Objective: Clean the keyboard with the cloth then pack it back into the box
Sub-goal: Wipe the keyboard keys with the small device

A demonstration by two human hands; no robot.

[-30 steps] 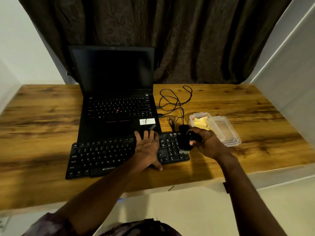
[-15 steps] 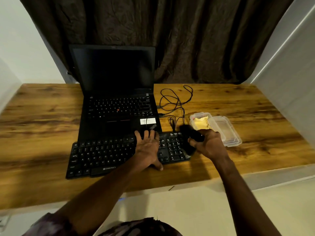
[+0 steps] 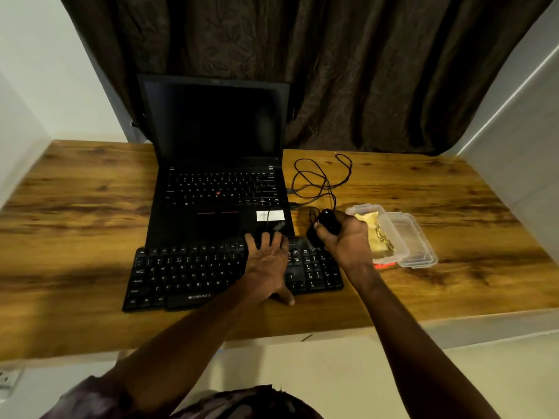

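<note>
A black keyboard [image 3: 187, 273] lies on the wooden desk [image 3: 75, 225], just in front of an open laptop. My left hand [image 3: 267, 261] rests flat on the keyboard's right half with its fingers spread. My right hand [image 3: 348, 237] hovers over the keyboard's far right corner, shut on a black bunched thing [image 3: 326, 225] that looks like a cloth. Part of it hangs down toward the keys.
The black laptop [image 3: 217, 189] stands open with a dark screen. A tangled black cable [image 3: 320, 179] lies to its right. A clear plastic box [image 3: 360, 210] holding something yellow [image 3: 375, 234] sits beside my right hand, its lid [image 3: 414, 240] to the right. Dark curtain behind.
My right hand has lifted the black thing off the keyboard's right end and moved it toward the far side. My left hand has stayed flat on the keys.
</note>
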